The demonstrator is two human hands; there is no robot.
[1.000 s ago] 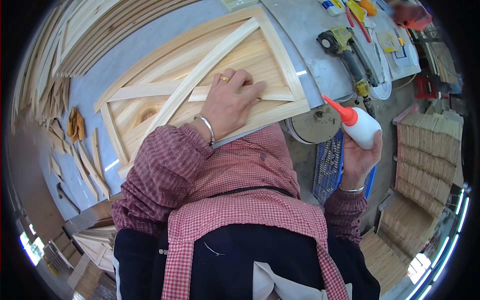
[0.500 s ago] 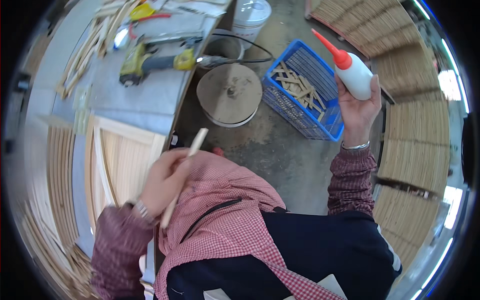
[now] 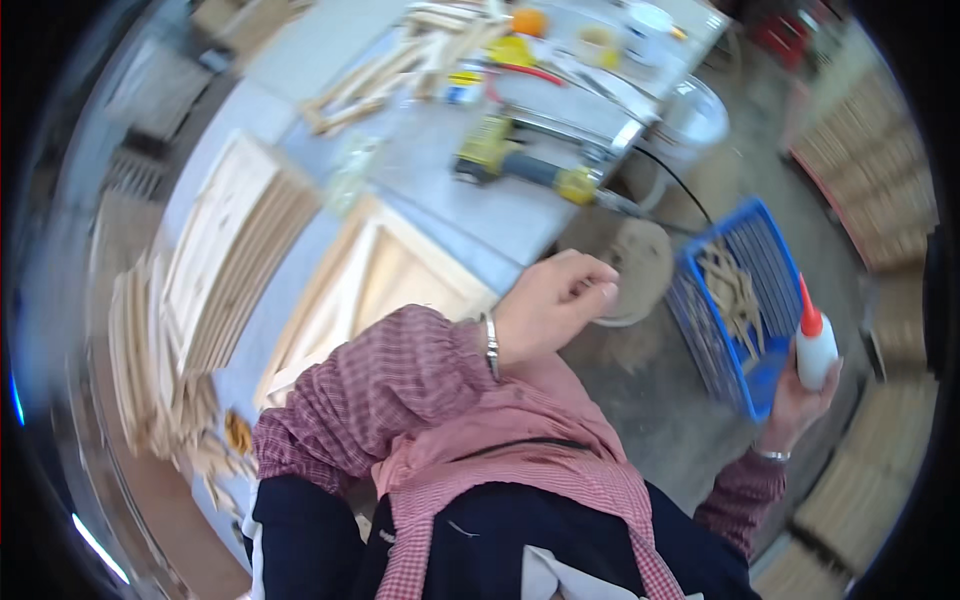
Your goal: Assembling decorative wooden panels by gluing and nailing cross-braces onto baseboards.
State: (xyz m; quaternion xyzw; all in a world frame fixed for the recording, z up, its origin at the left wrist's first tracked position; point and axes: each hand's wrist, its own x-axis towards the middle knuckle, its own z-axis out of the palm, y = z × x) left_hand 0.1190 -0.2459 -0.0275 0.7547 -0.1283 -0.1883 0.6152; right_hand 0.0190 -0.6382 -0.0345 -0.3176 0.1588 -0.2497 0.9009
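Observation:
A white squeeze bottle (image 3: 815,358) with a red pointed nozzle stands nearly upright in my right hand (image 3: 795,408), whose fingers wrap round its base. It is out at the right, beside the blue plastic basket (image 3: 752,388), which holds several thin wood strips (image 3: 732,290). My left hand (image 3: 552,305) is in front of my body with its fingers loosely curled. No strip shows in it. Left of that hand, a wooden frame panel (image 3: 385,275) with a diagonal brace lies on the table, partly covered by my left sleeve.
A yellow and grey power tool (image 3: 525,167) lies near the table edge, its cable hanging over the side. A round lidded bucket (image 3: 635,265) stands on the floor. Stacked wooden panels (image 3: 240,250) are at the left; more stacks (image 3: 880,480) line the right.
The view has turned, shifting the table rightward. The wood strip is gone from my left hand, which has moved right, past the table edge. My right hand still grips the bottle, now lower.

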